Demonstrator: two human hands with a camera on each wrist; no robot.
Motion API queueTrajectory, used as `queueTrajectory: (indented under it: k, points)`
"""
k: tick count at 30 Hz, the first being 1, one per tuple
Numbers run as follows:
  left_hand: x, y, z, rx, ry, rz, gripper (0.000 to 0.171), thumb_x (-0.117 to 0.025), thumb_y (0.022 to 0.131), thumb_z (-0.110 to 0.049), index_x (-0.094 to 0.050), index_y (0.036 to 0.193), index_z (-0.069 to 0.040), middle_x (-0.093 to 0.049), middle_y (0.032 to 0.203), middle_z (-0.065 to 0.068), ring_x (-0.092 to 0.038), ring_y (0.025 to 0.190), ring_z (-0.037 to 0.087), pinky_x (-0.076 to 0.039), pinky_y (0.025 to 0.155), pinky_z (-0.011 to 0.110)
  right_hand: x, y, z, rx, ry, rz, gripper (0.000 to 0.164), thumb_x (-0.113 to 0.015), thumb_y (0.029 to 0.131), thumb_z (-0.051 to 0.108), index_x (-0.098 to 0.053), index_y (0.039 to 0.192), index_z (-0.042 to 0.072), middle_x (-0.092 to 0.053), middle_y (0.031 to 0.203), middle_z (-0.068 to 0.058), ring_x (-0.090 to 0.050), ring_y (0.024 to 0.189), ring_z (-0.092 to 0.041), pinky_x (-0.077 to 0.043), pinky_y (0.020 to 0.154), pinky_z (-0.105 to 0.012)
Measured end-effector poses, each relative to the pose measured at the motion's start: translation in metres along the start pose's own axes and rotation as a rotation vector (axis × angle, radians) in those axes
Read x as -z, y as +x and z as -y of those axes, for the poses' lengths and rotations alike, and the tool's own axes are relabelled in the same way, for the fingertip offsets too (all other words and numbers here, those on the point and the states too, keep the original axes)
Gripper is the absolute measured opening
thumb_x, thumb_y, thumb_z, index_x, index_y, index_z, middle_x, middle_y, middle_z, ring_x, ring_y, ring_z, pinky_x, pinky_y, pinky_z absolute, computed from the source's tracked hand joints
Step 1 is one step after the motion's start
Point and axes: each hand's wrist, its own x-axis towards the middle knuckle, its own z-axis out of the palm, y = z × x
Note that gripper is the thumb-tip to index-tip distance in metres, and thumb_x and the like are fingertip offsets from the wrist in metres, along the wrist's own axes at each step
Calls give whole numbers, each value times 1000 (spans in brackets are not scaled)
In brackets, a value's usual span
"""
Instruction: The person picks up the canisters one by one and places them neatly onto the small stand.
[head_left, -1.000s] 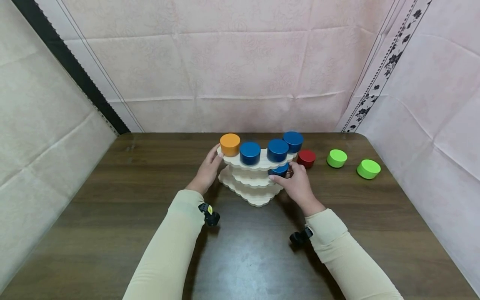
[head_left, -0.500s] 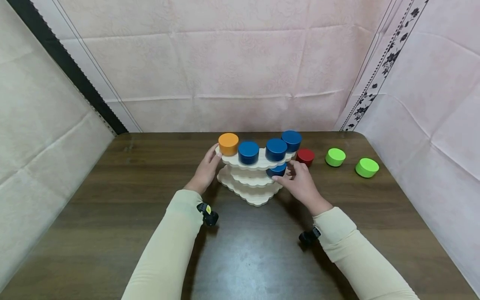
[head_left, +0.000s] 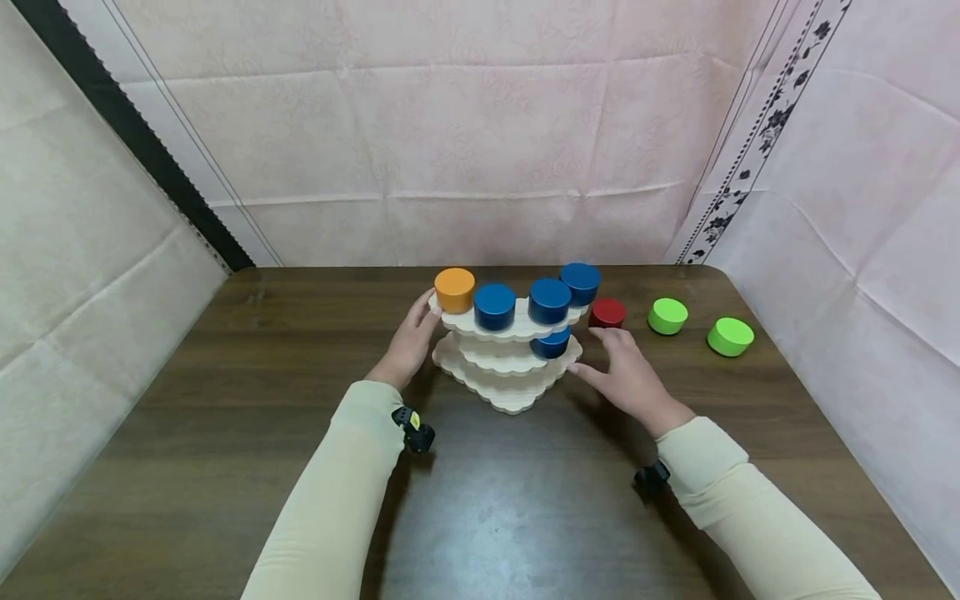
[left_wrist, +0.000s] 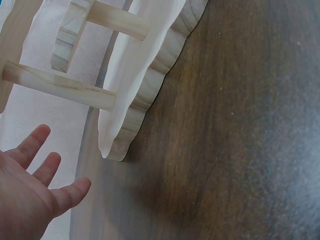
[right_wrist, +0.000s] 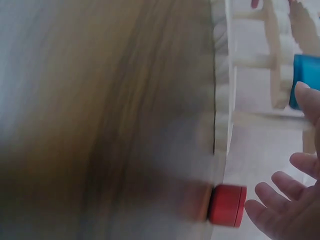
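Observation:
A pale wooden three-tier stand with scalloped edges [head_left: 502, 385] stands on the table. On its top tier are an orange round tin [head_left: 454, 292] and blue tins [head_left: 494, 308]. Another blue tin [head_left: 550, 344] sits on the middle tier, partly under the top one. My left hand [head_left: 405, 346] holds the top tier's left corner between thumb and forefinger; its other fingers [left_wrist: 47, 167] spread loosely below. Holding nothing, my right hand [head_left: 630, 375] is right of the stand with fingers spread, near the blue tin and a red tin [right_wrist: 227, 205].
The red tin stands on the table just behind my right hand. Farther right are two green tins [head_left: 667, 316]. Light cloth [head_left: 465, 150] hangs behind the table and along both sides. Wooden posts [left_wrist: 60, 85] join the tiers.
My right hand has let go of the blue tin on the middle tier and drawn back to the right, its fingers spreading. My left hand has stayed at the top tier's corner.

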Motion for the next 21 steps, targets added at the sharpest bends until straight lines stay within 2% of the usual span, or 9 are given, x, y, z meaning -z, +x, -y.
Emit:
queueTrajectory:
  k: [9,16,21]
  points:
    - [0,2,3,3,-3,8,61,-33,99,-59,-14,154,-39,-14,162,0,-20,146,28,-22,113,57,17,-1,-22,-7,-164,-17,85,-59,89,57,-32,147,-1,-30,147,-27,-28,135,-44,-31,106,-62]
    - [0,1,1,6,-8,10,62,-34,98,-60,-14,153,-39,-14,162,0,-20,146,28,-22,114,56,34,1,-43,-45,-224,-85,84,-58,91,55,-33,145,-4,-28,146,-30,-26,133,-49,-29,105,-66]
    - [1,1,1,6,-5,11,62,-34,99,-59,-15,154,-38,-15,162,0,-20,146,28,-22,113,58,43,1,-57,-35,-266,-152,80,-58,91,52,-36,142,-6,-30,143,-31,-28,130,-51,-30,103,-66]
